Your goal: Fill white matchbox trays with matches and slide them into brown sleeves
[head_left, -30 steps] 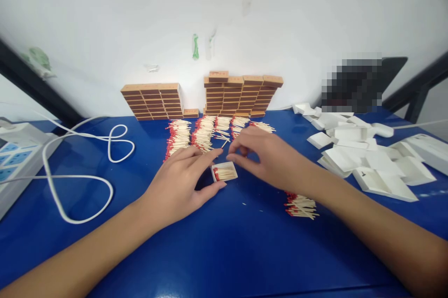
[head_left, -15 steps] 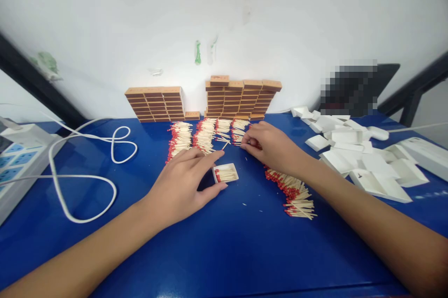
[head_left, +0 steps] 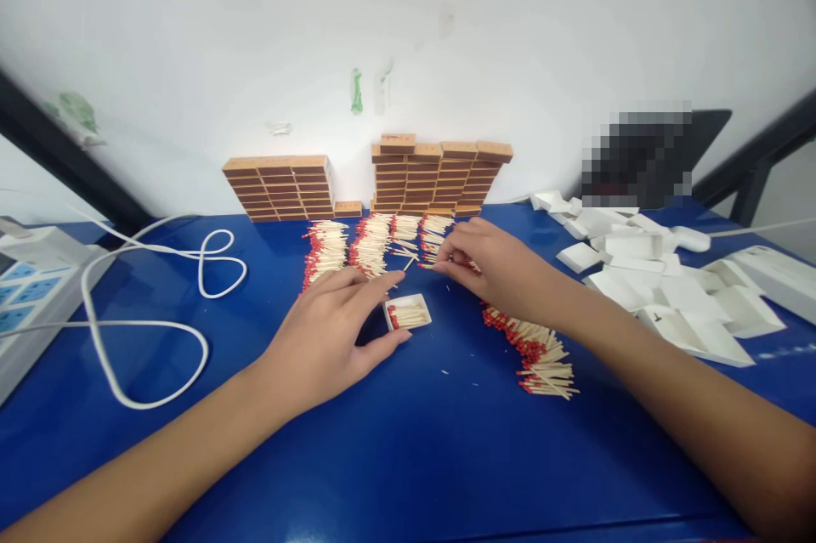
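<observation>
A small white matchbox tray (head_left: 426, 324) lies on the blue table with several red-headed matches (head_left: 408, 317) in it. My left hand (head_left: 328, 318) rests around its left side, thumb and index finger apart, the thumb close to the near edge. Contact with the tray is unclear. My right hand (head_left: 475, 258) pinches a match (head_left: 428, 266) between thumb and fingertips, its red head pointing left. Rows of matches (head_left: 371, 244) lie beyond my hands. Another heap of matches (head_left: 548, 366) is partly hidden under my right forearm.
Brown-sided matchboxes stand stacked against the wall, in a left stack (head_left: 280, 190) and a right stack (head_left: 439, 178). Many white empty trays (head_left: 688, 296) are piled at right. A white cable (head_left: 95, 339) loops beside a power strip (head_left: 38, 296) at left.
My right hand has drawn a match slightly left out of the row, so its red head now shows. My left hand and the tray stay nearly the same.
</observation>
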Available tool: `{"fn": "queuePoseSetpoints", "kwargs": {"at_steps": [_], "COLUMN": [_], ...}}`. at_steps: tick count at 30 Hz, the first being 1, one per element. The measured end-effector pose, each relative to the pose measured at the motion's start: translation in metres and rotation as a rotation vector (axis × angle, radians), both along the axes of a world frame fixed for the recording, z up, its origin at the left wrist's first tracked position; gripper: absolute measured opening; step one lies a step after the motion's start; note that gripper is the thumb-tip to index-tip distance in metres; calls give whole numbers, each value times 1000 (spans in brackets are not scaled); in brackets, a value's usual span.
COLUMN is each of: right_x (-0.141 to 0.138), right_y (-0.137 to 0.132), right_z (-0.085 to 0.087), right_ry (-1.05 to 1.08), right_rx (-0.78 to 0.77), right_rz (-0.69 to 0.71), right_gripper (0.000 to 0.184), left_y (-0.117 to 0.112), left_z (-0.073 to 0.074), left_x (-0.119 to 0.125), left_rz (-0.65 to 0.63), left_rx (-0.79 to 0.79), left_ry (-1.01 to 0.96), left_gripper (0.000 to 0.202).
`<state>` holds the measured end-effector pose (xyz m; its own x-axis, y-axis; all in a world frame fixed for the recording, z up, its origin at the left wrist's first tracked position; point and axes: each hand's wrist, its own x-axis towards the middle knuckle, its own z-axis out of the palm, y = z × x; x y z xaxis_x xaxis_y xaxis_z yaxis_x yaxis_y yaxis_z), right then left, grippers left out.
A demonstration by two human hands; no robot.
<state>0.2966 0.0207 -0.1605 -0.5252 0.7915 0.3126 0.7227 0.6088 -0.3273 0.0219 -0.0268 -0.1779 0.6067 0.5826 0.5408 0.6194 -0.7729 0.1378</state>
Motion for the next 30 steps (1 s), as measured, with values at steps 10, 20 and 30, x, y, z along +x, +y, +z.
{"fn": "queuePoseSetpoints", "kwargs": {"at_steps": [10,20,30], "right_x": [-30,-11,6], "right_y": [-34,-10,15], "right_z": [1,3,-15], "right_ry": [34,100,-76], "right_rx": [-62,123,103], "right_rz": [174,-46,-69], "right_gripper": [13,13,12], "left_y": [0,-1,0], "left_z": [1,1,1], "left_x": [0,0,0], "left_rz": [1,1,-3], "left_rx": [-50,-66,-56], "left_ry": [8,16,11], "left_gripper": [63,62,62]}}
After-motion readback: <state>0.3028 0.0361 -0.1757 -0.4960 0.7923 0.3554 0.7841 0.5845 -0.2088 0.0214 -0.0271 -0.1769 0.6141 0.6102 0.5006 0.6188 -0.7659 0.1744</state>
